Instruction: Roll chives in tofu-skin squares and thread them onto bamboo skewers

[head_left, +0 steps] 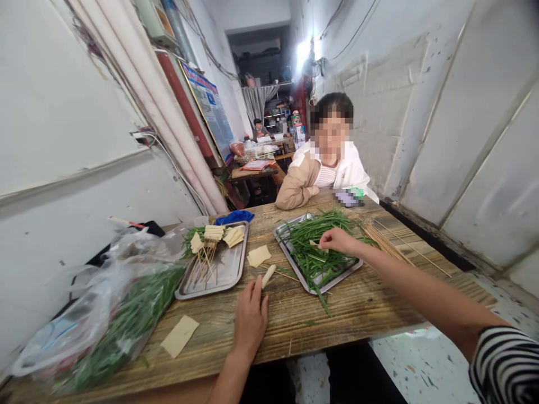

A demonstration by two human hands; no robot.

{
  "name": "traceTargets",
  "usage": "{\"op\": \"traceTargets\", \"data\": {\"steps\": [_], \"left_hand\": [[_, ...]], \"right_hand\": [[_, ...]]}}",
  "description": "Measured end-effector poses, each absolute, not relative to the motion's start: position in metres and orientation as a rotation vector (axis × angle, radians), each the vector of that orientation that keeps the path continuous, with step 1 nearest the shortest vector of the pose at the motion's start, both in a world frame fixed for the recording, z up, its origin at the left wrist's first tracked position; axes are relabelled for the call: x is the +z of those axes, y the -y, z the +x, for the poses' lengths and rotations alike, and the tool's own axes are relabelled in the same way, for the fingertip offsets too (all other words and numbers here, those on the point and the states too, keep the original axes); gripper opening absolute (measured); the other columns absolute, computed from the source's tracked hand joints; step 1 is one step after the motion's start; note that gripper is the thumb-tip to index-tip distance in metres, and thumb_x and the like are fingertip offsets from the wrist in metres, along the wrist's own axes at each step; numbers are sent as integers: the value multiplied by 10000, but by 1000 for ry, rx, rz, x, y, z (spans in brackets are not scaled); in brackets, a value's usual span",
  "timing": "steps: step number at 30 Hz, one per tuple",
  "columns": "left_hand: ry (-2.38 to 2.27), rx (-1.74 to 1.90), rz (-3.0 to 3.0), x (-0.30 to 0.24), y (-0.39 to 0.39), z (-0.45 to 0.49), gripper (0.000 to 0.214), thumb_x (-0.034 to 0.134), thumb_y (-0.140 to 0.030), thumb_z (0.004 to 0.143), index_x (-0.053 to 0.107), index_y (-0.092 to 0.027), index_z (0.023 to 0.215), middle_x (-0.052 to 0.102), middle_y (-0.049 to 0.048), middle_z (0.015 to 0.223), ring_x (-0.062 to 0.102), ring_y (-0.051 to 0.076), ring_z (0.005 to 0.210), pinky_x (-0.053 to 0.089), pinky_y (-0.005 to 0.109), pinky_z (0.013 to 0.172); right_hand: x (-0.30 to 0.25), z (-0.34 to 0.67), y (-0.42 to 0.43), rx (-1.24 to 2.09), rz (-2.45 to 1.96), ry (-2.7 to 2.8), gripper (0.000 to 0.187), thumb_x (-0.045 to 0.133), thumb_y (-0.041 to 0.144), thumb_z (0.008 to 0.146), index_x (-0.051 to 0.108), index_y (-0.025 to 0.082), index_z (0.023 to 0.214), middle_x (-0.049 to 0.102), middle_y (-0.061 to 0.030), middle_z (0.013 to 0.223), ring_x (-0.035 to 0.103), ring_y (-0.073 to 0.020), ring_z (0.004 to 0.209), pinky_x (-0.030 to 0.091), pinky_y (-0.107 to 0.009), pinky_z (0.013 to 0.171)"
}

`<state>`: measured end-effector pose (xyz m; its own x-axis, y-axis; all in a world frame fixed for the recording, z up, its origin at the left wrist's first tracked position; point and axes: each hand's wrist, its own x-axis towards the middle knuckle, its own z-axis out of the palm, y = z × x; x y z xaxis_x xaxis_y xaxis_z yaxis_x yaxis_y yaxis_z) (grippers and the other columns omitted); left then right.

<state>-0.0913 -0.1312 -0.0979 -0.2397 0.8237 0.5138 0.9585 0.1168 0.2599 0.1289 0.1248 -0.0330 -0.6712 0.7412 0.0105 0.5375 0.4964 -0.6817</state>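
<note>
My left hand [251, 311] rests near the front of the wooden table, its fingers and thumb closed about the near end of a pale rolled bean curd sheet [268, 276]. My right hand [338, 241] reaches over a metal tray [314, 292] heaped with long green chives [314, 230]. Between its pinched fingertips is a small pale strip, seemingly bean curd sheet [319, 247]; the fingers partly hide it. Flat bean curd sheets [259, 256] lie just beyond the roll. One thin skewer [286, 274] sits between the roll and the chive tray.
At left, another metal tray [223, 287] holds skewered bean curd rolls [214, 233]. A plastic bag of greens [130, 314] and a single sheet [179, 335] lie nearer. Bare skewers [385, 241] are at right. Across the table sits a person [324, 163] beside a blurred phone-like object [348, 197].
</note>
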Motion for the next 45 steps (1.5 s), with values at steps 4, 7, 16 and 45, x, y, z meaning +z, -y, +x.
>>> {"op": "traceTargets", "data": {"steps": [4, 7, 16, 45], "left_hand": [[2135, -828, -1743, -100, 131, -91, 475, 407, -247, 907, 369, -173, 1374, 497, 160, 1258, 481, 271, 1157, 427, 444, 954], [2123, -825, -1744, -102, 131, -91, 478, 411, -237, 904, 370, -174, 1377, 502, 159, 1259, 486, 272, 1156, 434, 454, 949], [2101, -844, -1724, -103, 131, -91, 468, 437, -248, 899, 413, -141, 1355, 517, 174, 1252, 500, 270, 1151, 449, 458, 948], [2419, -911, -1376, -94, 246, -127, 410, 463, -413, 868, 622, -175, 1162, 685, 113, 993, 643, 231, 889, 502, 396, 825]], "right_hand": [[-27, 128, -128, 1141, -1110, 2273, 249, 650, 371, 691, 641, 124, 659, 570, 25, 530, 477, -80, 483, 362, -180, 446], [-19, 128, -130, 1397, -1147, 2014, 344, 723, 451, 614, 568, 144, 593, 511, 48, 467, 413, -59, 425, 308, -172, 392], [3, 135, -141, 1387, -1180, 1920, 417, 734, 500, 630, 485, 174, 562, 457, 60, 383, 358, -53, 346, 249, -187, 350], [-24, 100, -69, 349, -903, 2648, 181, 556, 186, 820, 718, 138, 885, 660, -124, 921, 563, -252, 944, 410, -343, 841]]}}
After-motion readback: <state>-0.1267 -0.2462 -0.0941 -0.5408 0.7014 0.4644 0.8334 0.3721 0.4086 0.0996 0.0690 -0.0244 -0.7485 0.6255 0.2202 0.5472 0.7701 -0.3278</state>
